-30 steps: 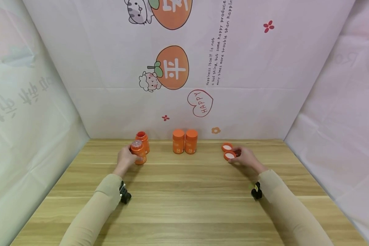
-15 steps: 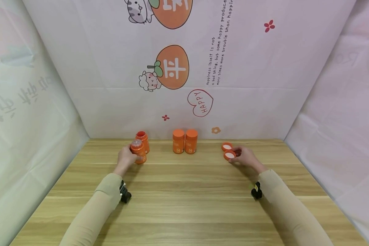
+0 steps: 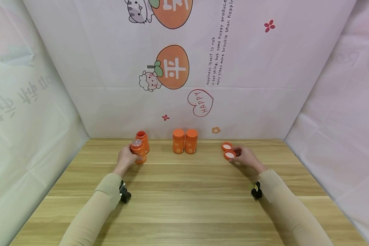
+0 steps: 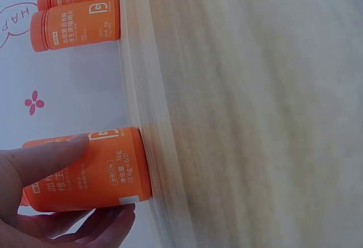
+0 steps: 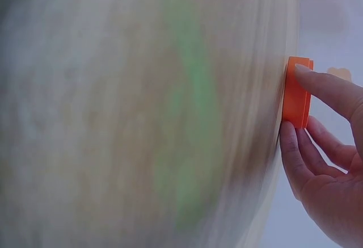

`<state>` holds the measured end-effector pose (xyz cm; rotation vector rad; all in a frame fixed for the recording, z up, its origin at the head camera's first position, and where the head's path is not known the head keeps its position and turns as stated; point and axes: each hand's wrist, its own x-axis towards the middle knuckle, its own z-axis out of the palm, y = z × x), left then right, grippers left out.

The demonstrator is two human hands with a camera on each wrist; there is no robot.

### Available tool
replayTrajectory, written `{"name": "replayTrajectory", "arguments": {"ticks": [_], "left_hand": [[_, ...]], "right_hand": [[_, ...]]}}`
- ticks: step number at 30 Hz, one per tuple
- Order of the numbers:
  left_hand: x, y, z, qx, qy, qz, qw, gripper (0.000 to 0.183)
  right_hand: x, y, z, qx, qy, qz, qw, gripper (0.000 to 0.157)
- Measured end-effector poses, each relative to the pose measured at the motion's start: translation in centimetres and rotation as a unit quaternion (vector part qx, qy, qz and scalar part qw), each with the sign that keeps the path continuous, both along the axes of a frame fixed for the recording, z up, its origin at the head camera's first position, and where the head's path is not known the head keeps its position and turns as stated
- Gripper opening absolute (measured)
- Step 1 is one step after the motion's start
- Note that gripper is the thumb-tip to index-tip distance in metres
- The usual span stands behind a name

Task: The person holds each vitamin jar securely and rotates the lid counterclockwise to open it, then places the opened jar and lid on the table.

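Observation:
My left hand (image 3: 126, 158) grips an orange bottle (image 4: 108, 168) without a cap, its mouth covered by a silvery seal; it stands upright on the table. Right behind it is a second capless bottle (image 3: 142, 138) with a dark red opening. Over on the right, my right hand (image 3: 245, 157) pinches an orange bottle cap (image 5: 296, 92) by its edges, white inner side up on the table. Another upturned cap (image 3: 227, 147) lies just behind that one. Between the hands, two capped orange bottles (image 3: 178, 141) stand side by side.
The wooden table (image 3: 184, 198) ends at a printed white backdrop (image 3: 117, 75) close behind the bottles. White side sheets (image 3: 33, 130) flank it left and right. Small black cameras (image 3: 124, 192) sit at both wrists.

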<state>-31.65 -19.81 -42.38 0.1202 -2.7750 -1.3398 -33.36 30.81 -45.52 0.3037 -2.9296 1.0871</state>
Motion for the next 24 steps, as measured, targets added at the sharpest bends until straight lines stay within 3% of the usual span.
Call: {"name": "replayTrajectory", "arguments": {"ticks": [17,24], "left_hand": [[1.3,-0.3,0.7,0.0,-0.022,-0.006,0.9997,0.072],[2.3,-0.6,0.8,-0.002,-0.023,0.006,0.9997,0.071]], "right_hand": [[1.2,0.2,0.9,-0.011,-0.009,0.004,1.0,0.064],[1.8,0.4,1.2,0.015,-0.003,0.009,1.0,0.057]]}}
